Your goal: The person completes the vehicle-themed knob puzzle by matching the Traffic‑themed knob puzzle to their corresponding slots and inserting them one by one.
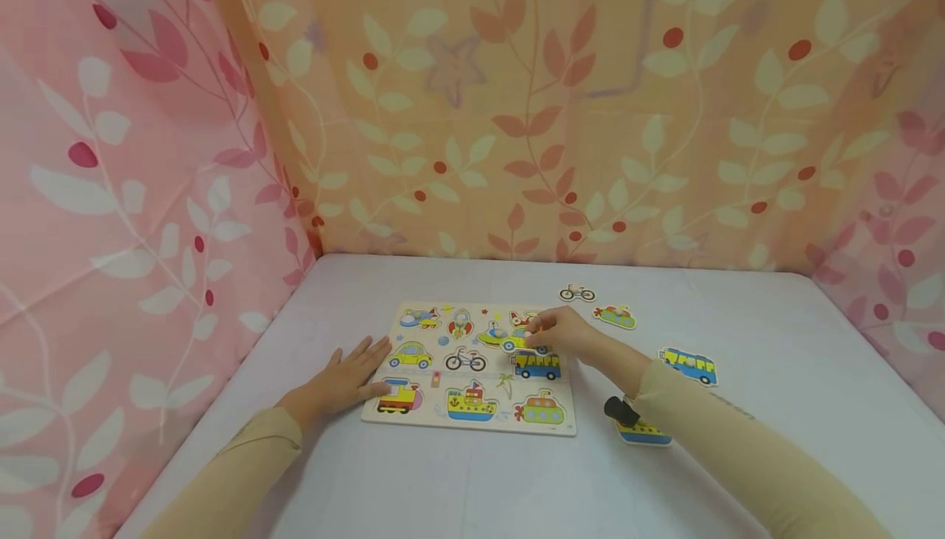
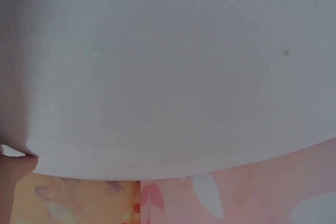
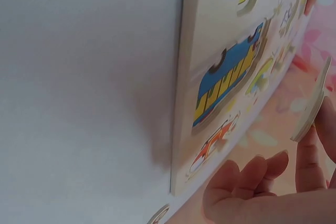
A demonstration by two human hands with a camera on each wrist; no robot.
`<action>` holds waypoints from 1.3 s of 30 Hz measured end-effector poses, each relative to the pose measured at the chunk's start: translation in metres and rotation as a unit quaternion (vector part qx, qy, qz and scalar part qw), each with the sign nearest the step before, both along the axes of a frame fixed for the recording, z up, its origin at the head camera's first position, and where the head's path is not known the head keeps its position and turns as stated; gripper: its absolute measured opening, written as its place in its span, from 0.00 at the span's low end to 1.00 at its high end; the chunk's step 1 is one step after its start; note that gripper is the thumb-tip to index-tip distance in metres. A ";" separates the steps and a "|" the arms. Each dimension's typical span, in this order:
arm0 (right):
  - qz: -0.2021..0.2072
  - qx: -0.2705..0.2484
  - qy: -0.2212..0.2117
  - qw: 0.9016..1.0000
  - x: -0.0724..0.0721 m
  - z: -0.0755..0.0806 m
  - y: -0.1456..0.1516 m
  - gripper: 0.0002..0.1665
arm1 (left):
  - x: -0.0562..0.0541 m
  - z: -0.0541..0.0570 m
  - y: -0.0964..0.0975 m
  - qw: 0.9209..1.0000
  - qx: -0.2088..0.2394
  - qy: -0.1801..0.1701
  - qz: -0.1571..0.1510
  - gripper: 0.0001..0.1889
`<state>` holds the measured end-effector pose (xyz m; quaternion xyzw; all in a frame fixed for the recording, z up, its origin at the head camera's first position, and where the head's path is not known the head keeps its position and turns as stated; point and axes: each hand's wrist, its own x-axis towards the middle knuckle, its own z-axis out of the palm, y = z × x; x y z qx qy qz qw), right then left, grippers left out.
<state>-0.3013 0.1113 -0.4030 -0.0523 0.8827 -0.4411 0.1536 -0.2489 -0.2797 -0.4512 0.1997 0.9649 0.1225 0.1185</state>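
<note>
Beige sleeves [image 1: 760, 457] lie closest to me; the right hand [image 1: 572, 334] pinches the yellow car [image 1: 514, 342] above the puzzle board [image 1: 509, 425], the left hand [image 1: 345, 381] rests flat at its left edge: best brace there, lower the car level, wheels matching its recess [image 1: 410, 355]

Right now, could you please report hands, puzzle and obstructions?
Right hand pinching yellow car piece above puzzle board. Left hand at board's left edge. Car outline uncovered.

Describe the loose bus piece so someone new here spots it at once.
Start at the puzzle board on the white table. Look to its right, past the person's right hand. The bus piece lies loose there, blue and yellow, farther right than the bicycle piece, submarine piece and ship piece.
</note>
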 end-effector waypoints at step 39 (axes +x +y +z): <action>0.021 -0.091 -0.016 0.995 0.003 -0.014 -0.099 0.04 | 0.001 0.001 0.001 1.000 -0.009 0.004 0.000 0.45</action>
